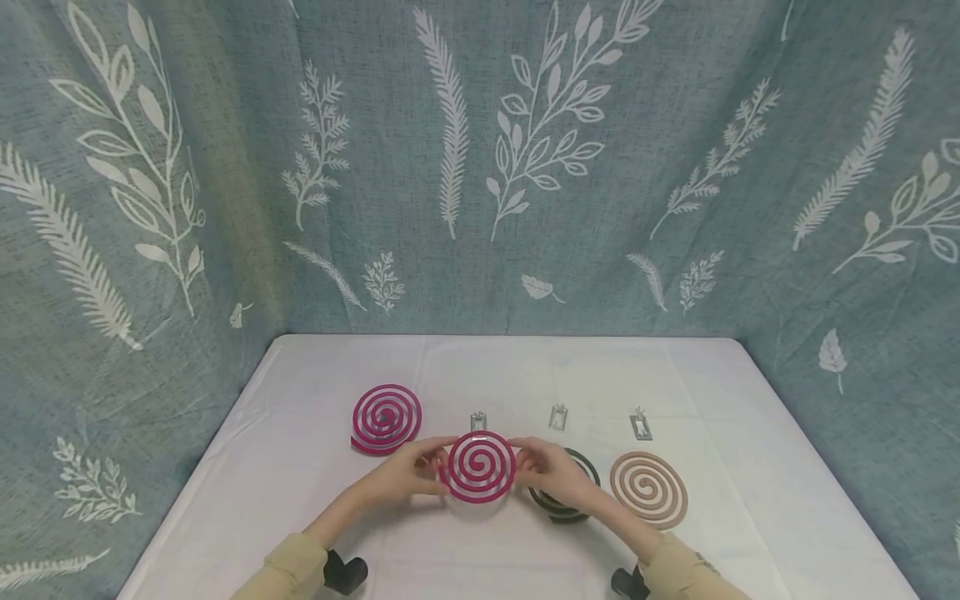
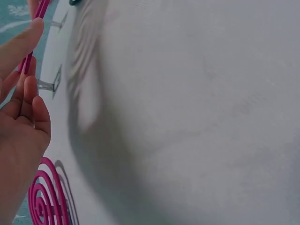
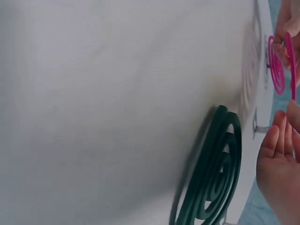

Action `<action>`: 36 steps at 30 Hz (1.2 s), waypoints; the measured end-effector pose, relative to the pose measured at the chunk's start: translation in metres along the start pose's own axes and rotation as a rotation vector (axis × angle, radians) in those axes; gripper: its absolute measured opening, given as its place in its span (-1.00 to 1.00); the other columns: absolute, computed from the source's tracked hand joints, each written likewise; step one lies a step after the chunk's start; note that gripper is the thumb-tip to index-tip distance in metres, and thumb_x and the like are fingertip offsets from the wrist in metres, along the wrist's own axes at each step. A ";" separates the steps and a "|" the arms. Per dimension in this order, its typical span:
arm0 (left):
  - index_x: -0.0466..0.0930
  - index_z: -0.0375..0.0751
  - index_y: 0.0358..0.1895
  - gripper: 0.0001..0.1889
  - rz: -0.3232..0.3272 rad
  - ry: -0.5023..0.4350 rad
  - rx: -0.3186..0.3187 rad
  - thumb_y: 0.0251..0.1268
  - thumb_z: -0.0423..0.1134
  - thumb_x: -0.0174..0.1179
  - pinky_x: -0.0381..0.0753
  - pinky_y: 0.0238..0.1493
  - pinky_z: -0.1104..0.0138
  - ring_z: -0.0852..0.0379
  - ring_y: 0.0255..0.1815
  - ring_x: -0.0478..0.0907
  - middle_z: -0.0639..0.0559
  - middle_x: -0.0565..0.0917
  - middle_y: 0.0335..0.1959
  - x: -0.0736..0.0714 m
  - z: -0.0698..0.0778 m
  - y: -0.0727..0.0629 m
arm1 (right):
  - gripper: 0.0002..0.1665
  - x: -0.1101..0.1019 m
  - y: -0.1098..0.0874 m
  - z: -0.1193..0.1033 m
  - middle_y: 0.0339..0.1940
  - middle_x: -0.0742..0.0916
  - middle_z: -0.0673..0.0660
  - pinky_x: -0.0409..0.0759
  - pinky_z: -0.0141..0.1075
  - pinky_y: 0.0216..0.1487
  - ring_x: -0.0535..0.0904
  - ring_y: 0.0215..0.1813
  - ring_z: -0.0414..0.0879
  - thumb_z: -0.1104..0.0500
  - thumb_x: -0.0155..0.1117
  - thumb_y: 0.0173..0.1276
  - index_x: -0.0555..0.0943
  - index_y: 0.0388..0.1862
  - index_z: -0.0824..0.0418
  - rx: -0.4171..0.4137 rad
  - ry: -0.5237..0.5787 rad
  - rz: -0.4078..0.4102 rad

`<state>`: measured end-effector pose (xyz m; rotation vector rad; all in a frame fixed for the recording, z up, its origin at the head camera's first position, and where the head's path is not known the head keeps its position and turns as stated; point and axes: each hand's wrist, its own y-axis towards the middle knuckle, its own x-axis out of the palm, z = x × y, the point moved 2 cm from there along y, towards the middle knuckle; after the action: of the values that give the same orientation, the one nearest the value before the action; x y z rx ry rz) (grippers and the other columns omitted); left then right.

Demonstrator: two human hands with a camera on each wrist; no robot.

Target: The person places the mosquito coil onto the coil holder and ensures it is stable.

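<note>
Both hands hold a magenta mosquito coil (image 1: 482, 467) by its opposite edges, raised above the white table. On its left edge, the left hand (image 1: 408, 469) pinches it between thumb and fingers. The right hand (image 1: 553, 473) pinches the right edge the same way. Edge-on, the held coil (image 2: 29, 61) looks thin in the left wrist view. Just behind it stands a small metal coil stand (image 1: 478, 421). Another magenta coil (image 1: 387, 419) sits on a stand to the left, raised off the cloth. The right hand and forearm partly cover a dark green coil (image 1: 573, 510).
A tan coil (image 1: 648, 490) lies at the right. Two more metal stands, one (image 1: 558, 417) behind the green coil and one (image 1: 641, 425) behind the tan coil, are on the white table (image 1: 315, 392). A patterned blue-grey curtain (image 1: 480, 167) encloses the back and sides.
</note>
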<state>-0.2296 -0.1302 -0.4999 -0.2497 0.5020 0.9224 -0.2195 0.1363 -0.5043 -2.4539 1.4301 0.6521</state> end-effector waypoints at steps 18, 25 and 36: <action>0.37 -0.18 0.33 -0.32 0.169 -0.103 -0.010 0.09 -0.21 0.36 0.49 -0.06 0.41 0.14 -0.19 0.40 -0.06 0.61 -0.17 -0.013 0.024 0.005 | -0.42 -0.016 0.008 -0.015 -0.13 0.64 0.17 0.60 -0.20 0.09 0.63 -0.09 -0.12 0.26 0.16 0.36 0.34 0.35 0.22 0.084 0.265 0.111; 0.37 -0.19 0.32 -0.37 0.229 -0.166 -0.018 0.15 -0.23 0.32 0.49 -0.10 0.46 0.20 -0.20 0.38 -0.11 0.56 -0.15 -0.017 0.033 0.008 | -0.42 -0.022 0.012 -0.025 -0.08 0.64 0.18 0.56 -0.39 0.09 0.61 -0.07 -0.24 0.20 0.17 0.37 0.34 0.36 0.15 0.082 0.284 0.165; 0.33 -0.23 0.34 -0.41 0.297 -0.257 -0.022 0.23 -0.28 0.24 0.53 -0.13 0.52 0.28 -0.19 0.46 -0.19 0.53 -0.12 -0.021 0.039 0.015 | -0.43 -0.023 0.022 -0.033 -0.05 0.64 0.16 0.51 -0.19 0.22 0.60 0.01 -0.21 0.16 0.13 0.41 0.31 0.39 0.06 0.112 0.334 0.242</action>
<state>-0.2405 -0.1199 -0.4557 -0.0742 0.2942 1.2313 -0.2394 0.1298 -0.4631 -2.4048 1.8523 0.1979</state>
